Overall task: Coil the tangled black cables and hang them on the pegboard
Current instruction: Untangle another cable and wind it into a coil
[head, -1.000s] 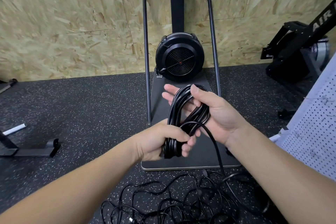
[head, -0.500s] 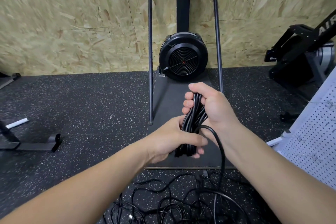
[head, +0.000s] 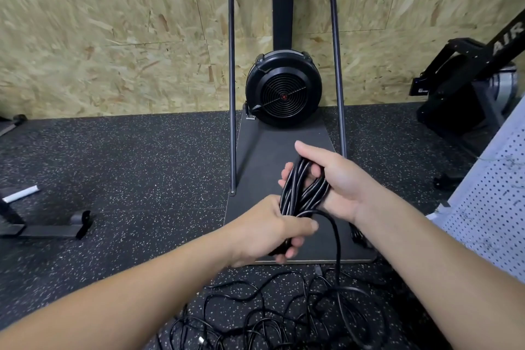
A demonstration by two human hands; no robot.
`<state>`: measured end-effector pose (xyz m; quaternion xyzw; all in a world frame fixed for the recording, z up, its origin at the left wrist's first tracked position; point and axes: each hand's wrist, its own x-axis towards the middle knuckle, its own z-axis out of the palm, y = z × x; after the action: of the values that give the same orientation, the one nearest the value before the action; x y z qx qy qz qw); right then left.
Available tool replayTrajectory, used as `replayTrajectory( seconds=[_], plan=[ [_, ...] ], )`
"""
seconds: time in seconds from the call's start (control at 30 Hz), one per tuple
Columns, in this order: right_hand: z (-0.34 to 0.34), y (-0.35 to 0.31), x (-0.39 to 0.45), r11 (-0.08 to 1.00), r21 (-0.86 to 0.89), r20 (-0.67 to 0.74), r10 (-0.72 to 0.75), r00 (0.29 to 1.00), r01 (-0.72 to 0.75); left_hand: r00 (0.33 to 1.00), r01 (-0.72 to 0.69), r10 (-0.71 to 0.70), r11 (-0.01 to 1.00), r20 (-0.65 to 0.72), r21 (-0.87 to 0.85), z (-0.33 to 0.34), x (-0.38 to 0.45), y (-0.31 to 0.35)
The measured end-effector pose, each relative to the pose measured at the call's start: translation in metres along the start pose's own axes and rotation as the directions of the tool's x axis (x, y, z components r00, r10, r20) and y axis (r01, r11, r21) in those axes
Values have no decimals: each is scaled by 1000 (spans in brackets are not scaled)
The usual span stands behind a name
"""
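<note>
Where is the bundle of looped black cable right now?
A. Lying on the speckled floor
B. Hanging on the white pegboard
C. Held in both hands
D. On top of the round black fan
C: the left hand grips the bundle of looped black cable low down and the right hand holds its top.

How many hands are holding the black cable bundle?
2. The left hand grips the bottom of the cable bundle, and the right hand holds the top. More cables lie tangled on the floor.
</note>
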<state>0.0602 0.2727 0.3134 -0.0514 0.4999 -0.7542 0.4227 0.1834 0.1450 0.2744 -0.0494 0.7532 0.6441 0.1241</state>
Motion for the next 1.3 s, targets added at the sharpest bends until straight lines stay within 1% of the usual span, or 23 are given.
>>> replayTrajectory(
  seconds=[0.1, 0.2, 0.3, 0.37, 0.4, 0.47, 0.5, 0.53, 0.6, 0.67, 0.77, 0.8, 0.83, 0.9, 0.93, 1.0, 1.03, 1.07, 1.1, 1.13, 1.2, 1.23, 1.3],
  plan=[
    [2, -1, -6, 1000, -17, 49, 0, 999, 0, 997, -40, 33, 994, 72, 102, -3, -4, 7],
    [1, -5, -8, 998, -43, 121, -42, 992, 47, 993, -104, 93, 979, 70, 173, -11, -5, 11],
    [-8, -7, -5, 980, -173, 217, -58, 975, 97, 992, -129, 128, 979, 17, 158, -23, -3, 6],
    [-19, -6, -6, 941, -328, 275, 13, 961, 81, 991, -122, 127, 984, -30, 129, -29, -1, 2],
    [-25, -4, -7, 893, -446, 290, 80, 954, 60, 991, -118, 124, 987, -58, 109, -33, 0, 1],
    [-33, 2, -6, 730, -682, 260, 179, 949, 49, 987, -97, 106, 992, -122, 76, -42, 3, -3],
    [-35, 4, -5, 654, -753, 235, 165, 958, 72, 984, -78, 88, 994, -155, 70, -47, 4, -4],
    [-37, 4, -3, 595, -796, 218, 119, 969, 107, 980, -49, 62, 996, -187, 72, -53, 6, -6],
    [-37, -2, -4, 501, -847, 215, 20, 977, 176, 971, 26, -2, 995, -238, 98, -66, 9, -11],
    [-35, -10, -6, 411, -876, 258, -41, 965, 252, 967, 104, -66, 984, -245, 145, -71, 9, -16],
    [-26, -12, -7, 225, -872, 405, -168, 899, 435, 976, 189, -144, 935, -166, 301, -62, 8, -23],
    [-24, -11, -5, 186, -864, 431, -206, 879, 467, 978, 200, -163, 917, -133, 345, -55, 8, -24],
    [-22, -11, -4, 174, -856, 443, -237, 865, 486, 978, 208, -179, 900, -111, 384, -49, 8, -25],
    [-22, -12, 0, 166, -847, 451, -277, 849, 504, 978, 208, -188, 832, -92, 514, -39, 7, -24],
    [-24, -13, 2, 154, -849, 453, -284, 845, 506, 982, 184, -165, 751, -90, 634, -35, 6, -22],
    [-30, -11, 7, 136, -862, 444, -260, 857, 488, 992, 111, -107, 518, -64, 848, -29, 2, -20],
    [-35, -8, 11, 161, -867, 434, -222, 873, 471, 996, 73, -85, 432, -40, 899, -26, -2, -20],
    [-41, -6, 16, 210, -865, 425, -174, 888, 455, 998, 27, -58, 393, -5, 919, -25, -6, -19],
    [-47, -3, 21, 271, -857, 418, -130, 899, 438, 999, -20, -29, 388, 34, 922, -25, -10, -17],
    [-54, 0, 25, 335, -843, 415, -95, 905, 422, 997, -61, -8, 410, 71, 910, -27, -14, -14],
    [-65, 2, 31, 455, -803, 403, -62, 913, 385, 993, -115, 50, 510, 104, 852, -33, -19, -7],
    [-68, 3, 33, 503, -784, 393, -50, 918, 363, 992, -123, 80, 571, 94, 811, -38, -19, -6],
    [-73, 9, 36, 536, -773, 380, -40, 924, 341, 992, -121, 118, 680, 56, 724, -47, -18, -4]
  ],
)
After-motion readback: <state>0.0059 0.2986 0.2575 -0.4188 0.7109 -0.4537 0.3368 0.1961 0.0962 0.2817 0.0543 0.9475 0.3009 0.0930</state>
